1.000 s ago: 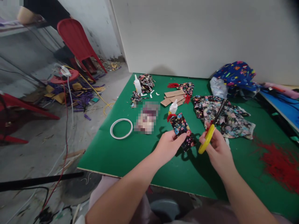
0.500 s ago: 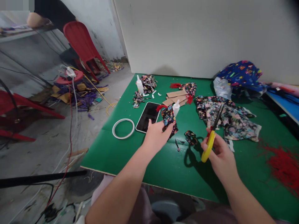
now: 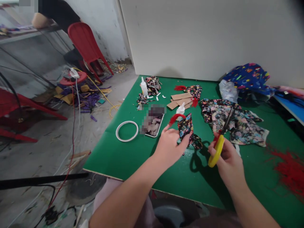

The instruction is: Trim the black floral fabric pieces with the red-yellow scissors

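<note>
My left hand grips a small piece of black floral fabric with a red tassel at its top. In my right hand are scissors with yellow and red handles, their dark blades pointing up and away. A dark fabric scrap lies on the green tabletop between my hands. Beyond my left hand stands a white glue bottle. To its left lies a phone with its screen lit. Cut floral fabric pieces are spread past the scissors.
A white ring lies at the left. Farther back are brown cardboard strips, another glue bottle and floral bundles. Red threads cover the right side. A person sits beyond a red chair.
My left hand has moved right with the floral piece, closer to the scissors. The phone's dark screen is now lit. My right hand stays nearly in place.
</note>
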Demonstrator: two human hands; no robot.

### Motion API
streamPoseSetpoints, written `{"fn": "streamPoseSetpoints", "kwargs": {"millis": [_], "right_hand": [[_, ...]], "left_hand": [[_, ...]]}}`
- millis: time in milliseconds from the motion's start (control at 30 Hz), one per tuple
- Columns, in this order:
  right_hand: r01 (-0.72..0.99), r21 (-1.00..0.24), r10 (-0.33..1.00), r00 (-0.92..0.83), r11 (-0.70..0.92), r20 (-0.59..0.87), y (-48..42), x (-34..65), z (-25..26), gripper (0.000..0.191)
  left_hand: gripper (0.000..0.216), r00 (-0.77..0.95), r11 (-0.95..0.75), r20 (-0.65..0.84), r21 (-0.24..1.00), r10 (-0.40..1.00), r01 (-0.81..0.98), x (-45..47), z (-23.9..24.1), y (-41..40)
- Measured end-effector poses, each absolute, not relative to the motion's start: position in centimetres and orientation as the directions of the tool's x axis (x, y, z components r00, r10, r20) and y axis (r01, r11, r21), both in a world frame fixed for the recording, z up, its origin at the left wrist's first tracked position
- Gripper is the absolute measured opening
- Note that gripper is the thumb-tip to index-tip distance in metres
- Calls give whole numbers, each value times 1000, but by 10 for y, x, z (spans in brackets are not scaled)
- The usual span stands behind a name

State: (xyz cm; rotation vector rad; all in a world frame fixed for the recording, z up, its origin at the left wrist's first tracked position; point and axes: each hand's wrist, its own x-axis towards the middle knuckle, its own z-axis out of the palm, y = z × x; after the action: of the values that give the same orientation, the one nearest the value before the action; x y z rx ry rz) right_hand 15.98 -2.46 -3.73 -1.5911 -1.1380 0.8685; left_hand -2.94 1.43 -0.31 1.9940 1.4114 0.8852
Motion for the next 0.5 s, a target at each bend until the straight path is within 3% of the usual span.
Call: {"fn": "streamPoseSetpoints", "kwargs": {"millis": [233, 500], "right_hand": [[291, -950, 950, 312, -116, -21, -26, 159, -34, 55], [333, -939, 964, 265, -91, 1, -32, 165, -36, 53]], "left_hand": [[39, 311, 49, -117, 974, 943, 220, -17, -11, 3], [35, 350, 231, -194, 970, 917, -68, -13, -21, 3]]}}
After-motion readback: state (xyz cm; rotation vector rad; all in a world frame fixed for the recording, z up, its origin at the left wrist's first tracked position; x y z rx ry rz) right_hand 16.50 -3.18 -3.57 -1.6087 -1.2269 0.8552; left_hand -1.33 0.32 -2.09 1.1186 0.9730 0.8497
